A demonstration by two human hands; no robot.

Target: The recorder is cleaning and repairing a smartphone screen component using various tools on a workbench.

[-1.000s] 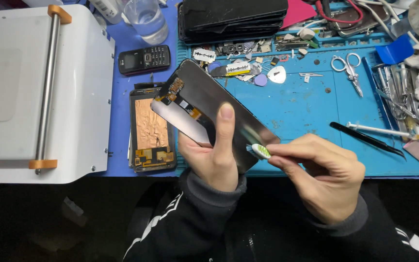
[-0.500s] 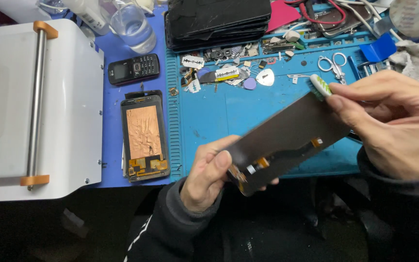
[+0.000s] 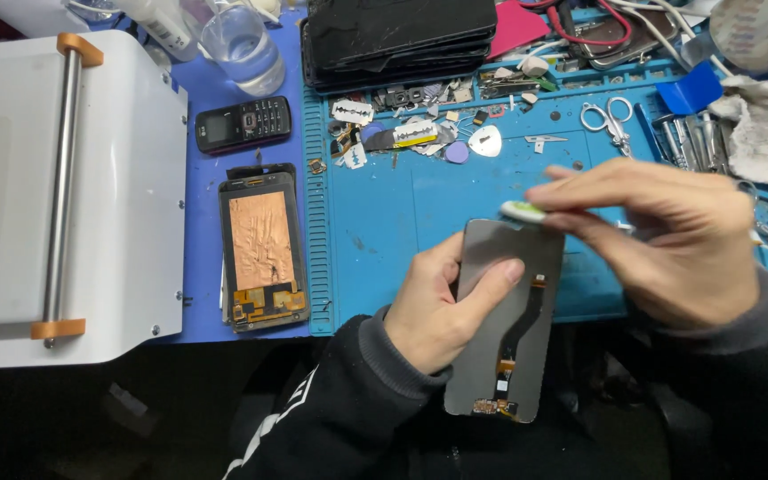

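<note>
1. Left hand (image 3: 442, 316) clamped on phone screen panel (image 3: 504, 320), held over mat's near edge.
2. Right hand (image 3: 660, 240) pinching white pick (image 3: 523, 211) at panel's top edge; prying step, prob. needs gentle slide next.
3. Farther: opened phone (image 3: 261, 249), blue mat (image 3: 384, 204).

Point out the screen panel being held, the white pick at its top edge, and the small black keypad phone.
screen panel (image 3: 508, 329): head view, grey back face.
white pick (image 3: 523, 211): head view, exposed tip.
keypad phone (image 3: 244, 124): head view, middle of its front.
</note>
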